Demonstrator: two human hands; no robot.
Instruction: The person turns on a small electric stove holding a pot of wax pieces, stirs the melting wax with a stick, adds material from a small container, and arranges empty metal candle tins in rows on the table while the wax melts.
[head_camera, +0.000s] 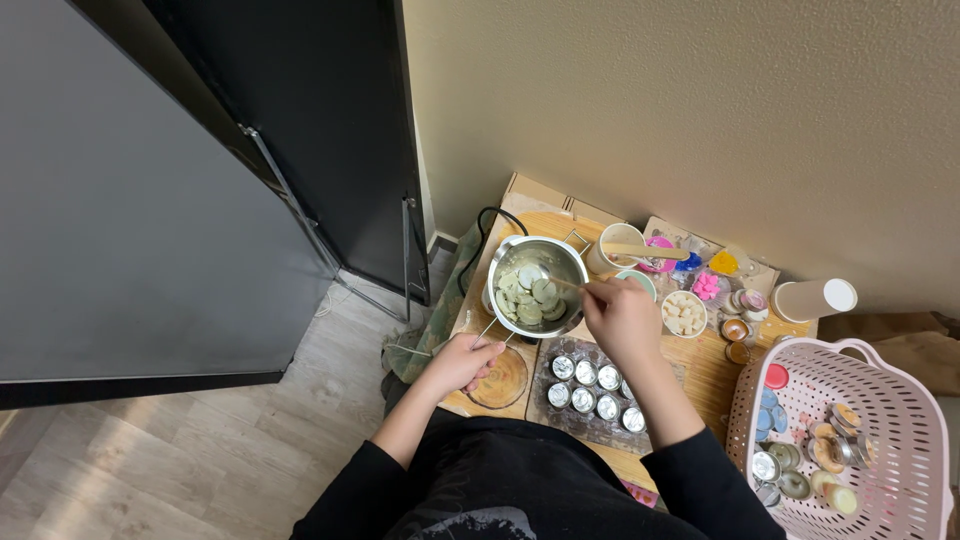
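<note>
A steel pot (572, 259) sits at the back of a low wooden table (710, 375), filled with several pale green-white round wax discs (528, 295). My right hand (622, 318) hovers beside the pot's right rim and pinches a thin stick (562, 283) that reaches into the discs. My left hand (466, 362) grips the pot's wire handle (487, 331) at the table's left edge. Just below my right hand lie several small round metal tins (595, 389) in rows on a clear mat.
A pink perforated basket (905, 410) with small tins and lids stands at the right. Behind the pot are a cup with a wooden stick (622, 247), a bowl of white cubes (684, 313), coloured moulds (706, 285) and a white cylinder (815, 299). A glass dish (502, 382) sits near my left hand. A dark panel (320, 130) stands left.
</note>
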